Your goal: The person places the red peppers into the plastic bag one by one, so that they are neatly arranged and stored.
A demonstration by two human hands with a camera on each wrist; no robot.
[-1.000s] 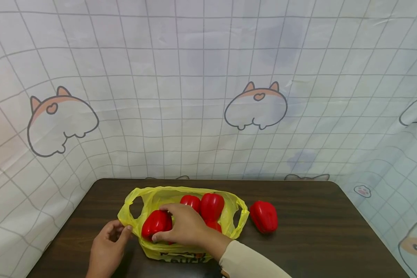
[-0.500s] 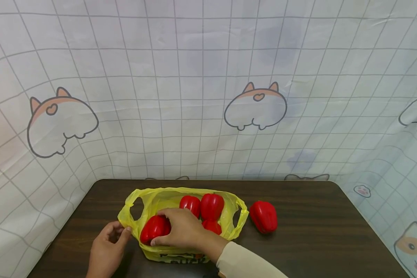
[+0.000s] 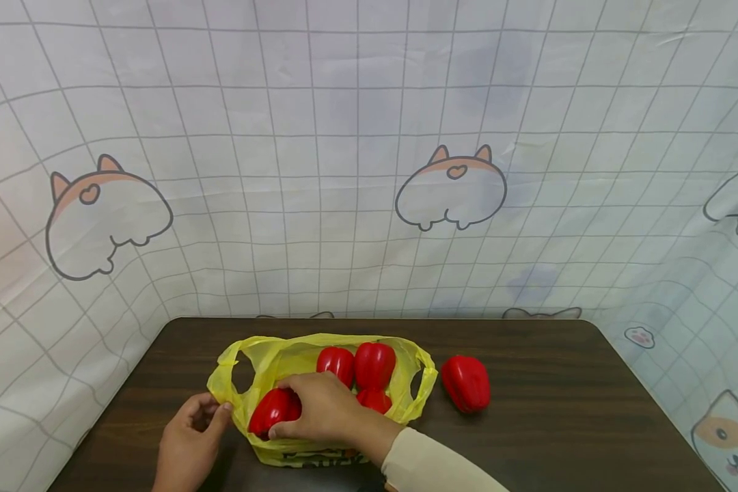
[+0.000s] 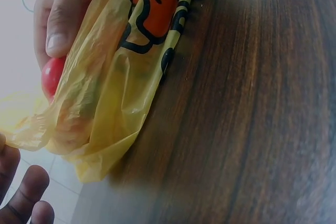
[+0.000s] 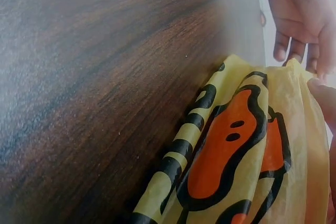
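Note:
A yellow plastic bag (image 3: 320, 454) with two loop handles stands open at its top on the dark table. My left hand (image 3: 190, 437) pinches the bag's rim by the left handle between thumb and fingers. Inside the bag's left end, my right hand (image 3: 326, 413) grips a red bell pepper (image 3: 273, 413), thumb in front and fingers behind. Several other red peppers (image 3: 375, 364) lie in the bag to the right of that hand. In the left wrist view, the gripped pepper (image 4: 51, 77) shows just above the bag's edge. My right thumb (image 5: 323, 95) appears in the right wrist view.
One more red bell pepper (image 3: 466, 383) lies on the table (image 3: 547, 410) just right of the bag. Behind the table hangs a white gridded cloth (image 3: 320, 205) with cartoon dogs. The bag's front carries an orange and black print (image 5: 231, 140).
My right hand has lowered the gripped pepper a little, down and slightly left in the bag. Another pepper low in the bag shows more. The left hand keeps its place at the handle.

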